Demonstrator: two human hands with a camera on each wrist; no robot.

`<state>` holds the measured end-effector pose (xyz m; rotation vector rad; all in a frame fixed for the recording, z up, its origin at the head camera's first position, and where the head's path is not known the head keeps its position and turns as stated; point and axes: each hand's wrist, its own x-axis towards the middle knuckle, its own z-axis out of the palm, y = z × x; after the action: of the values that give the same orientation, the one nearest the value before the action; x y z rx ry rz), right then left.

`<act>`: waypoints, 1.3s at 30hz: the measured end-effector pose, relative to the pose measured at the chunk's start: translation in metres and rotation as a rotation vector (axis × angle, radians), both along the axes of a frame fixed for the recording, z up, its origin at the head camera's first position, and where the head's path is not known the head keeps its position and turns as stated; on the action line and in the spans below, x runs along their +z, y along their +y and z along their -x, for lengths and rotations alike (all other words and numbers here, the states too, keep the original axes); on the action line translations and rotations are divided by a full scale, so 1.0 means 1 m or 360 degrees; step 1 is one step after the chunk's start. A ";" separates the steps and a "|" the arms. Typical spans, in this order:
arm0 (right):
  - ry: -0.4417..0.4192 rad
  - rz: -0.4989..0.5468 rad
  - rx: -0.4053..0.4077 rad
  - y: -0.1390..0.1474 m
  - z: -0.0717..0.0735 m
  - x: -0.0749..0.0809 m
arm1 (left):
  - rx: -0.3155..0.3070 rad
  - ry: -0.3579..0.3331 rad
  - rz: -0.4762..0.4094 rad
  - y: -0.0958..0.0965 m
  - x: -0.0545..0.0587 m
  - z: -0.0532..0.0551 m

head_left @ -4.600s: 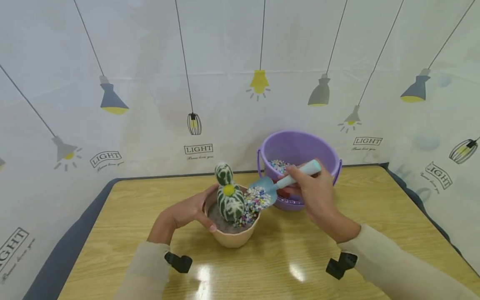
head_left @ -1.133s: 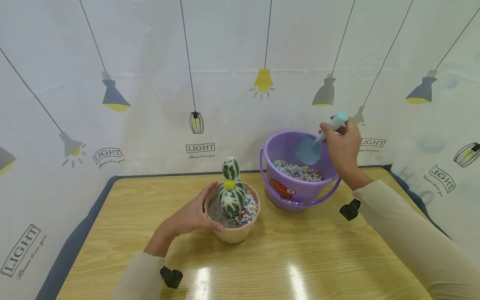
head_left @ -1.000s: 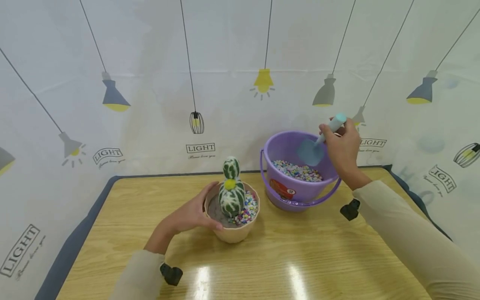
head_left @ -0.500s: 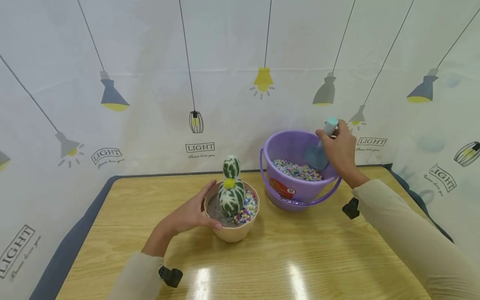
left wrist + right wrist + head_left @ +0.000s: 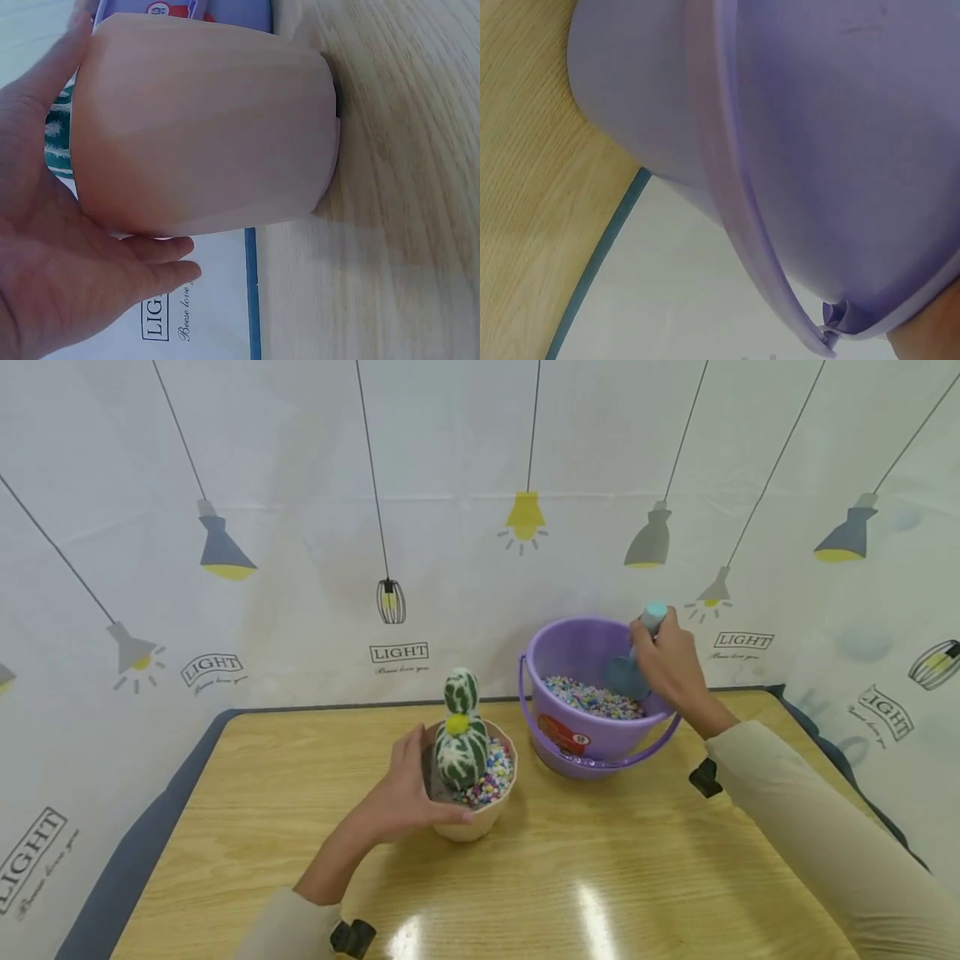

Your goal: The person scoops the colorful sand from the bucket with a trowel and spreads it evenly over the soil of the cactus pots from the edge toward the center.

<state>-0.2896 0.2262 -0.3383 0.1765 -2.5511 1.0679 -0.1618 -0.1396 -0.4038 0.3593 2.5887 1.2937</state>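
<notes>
My left hand (image 5: 405, 797) grips the peach flowerpot (image 5: 468, 828) at its left side, thumb along the front of the rim. In the left wrist view the pot's wall (image 5: 210, 127) fills the middle. A plush-looking striped cactus (image 5: 461, 752) with a yellow flower stands upright in the pot. Coloured pebbles (image 5: 495, 774) lie on its right side; grey material shows at the left. My right hand (image 5: 670, 662) holds a light-blue trowel (image 5: 655, 617) by the handle inside the purple bucket (image 5: 551, 647). The trowel's blade (image 5: 625, 677) dips towards the bucket's pebbles (image 5: 585, 696), its tip hidden.
The bucket's handle (image 5: 652, 753) hangs down in front of it. A wooden table (image 5: 570, 860) carries pot and bucket. A pale printed cloth (image 5: 315, 543) with lamp drawings rises behind the table's back edge.
Several seconds ago the trowel tipped pebbles into the pot. Since then it has moved right and down into the bucket. My left hand has just shifted rightward round the pot.
</notes>
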 end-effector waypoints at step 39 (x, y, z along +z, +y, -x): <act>-0.0431 0.0370 0.0403 0.013 0.005 0.003 | 0.0040 -0.0087 -0.0028 -0.002 0.000 0.003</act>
<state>-0.2942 0.2391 -0.3354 0.3183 -2.6605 1.5710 -0.1651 -0.1417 -0.4038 0.2910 2.5461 1.3162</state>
